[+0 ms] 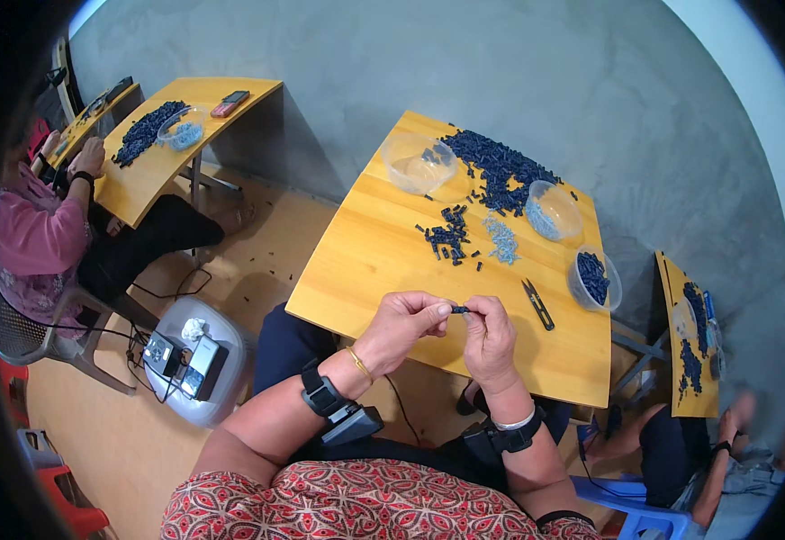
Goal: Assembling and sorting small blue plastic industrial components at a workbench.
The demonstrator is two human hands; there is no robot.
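Observation:
My left hand point(407, 326) and my right hand point(489, 335) meet above the table's near edge. Between their fingertips they pinch one small dark-blue cylindrical piece point(459, 310), lying roughly level; each hand grips an end. Just beyond, on the wooden table point(347, 261), lies a small pile of dark-blue pieces point(447, 236). Beside it are scattered small light-blue parts point(501, 239). To the right of my right hand rest black-handled thread snips point(537, 304). A clear bowl of dark-blue pieces point(593, 277) stands at the table's right edge.
A large heap of dark-blue pieces point(500, 166) covers the far side, between a clear bowl point(419, 164) and a bowl of light-blue parts point(552, 211). People sit at tables left and right. A grey plastic stool point(196, 396) with devices stands left on the floor.

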